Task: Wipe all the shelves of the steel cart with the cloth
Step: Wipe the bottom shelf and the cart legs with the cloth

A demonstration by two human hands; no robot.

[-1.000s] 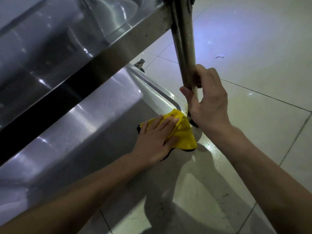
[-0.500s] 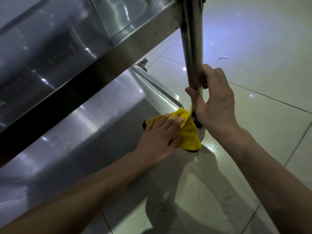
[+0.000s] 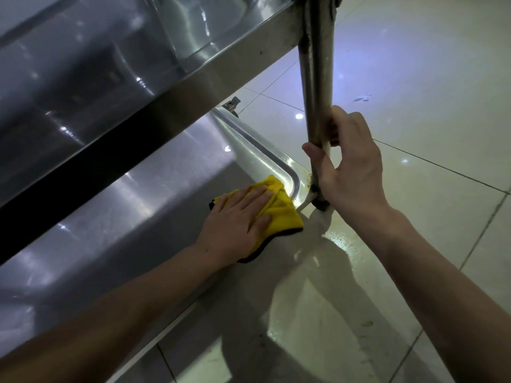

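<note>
Your left hand (image 3: 237, 219) has slid the yellow cloth (image 3: 279, 214) a little back from the upright, so more of the bottom shelf's (image 3: 154, 214) raised rim shows at the corner than it did a second ago; the right hand has not shifted. Your left fingers (image 3: 257, 196) lie flat and spread, pressing the cloth down rather than clutching it, with its dark-edged hem hanging over the shelf's near edge. Your right hand (image 3: 351, 172) is wrapped around the cart's corner post (image 3: 316, 87), thumb in front and fingers curled behind, steadying the frame just above where the post meets the shelf.

The cloth sits at the near right corner of the bottom shelf, just beside the post's foot. This looks like the end of a pass into that corner. Most of the shelf stretches away to your left, and the shelf above (image 3: 116, 64) overhangs it. Whether that one is already wiped you cannot tell from here. The tiled floor (image 3: 431, 78) beyond is bare.
</note>
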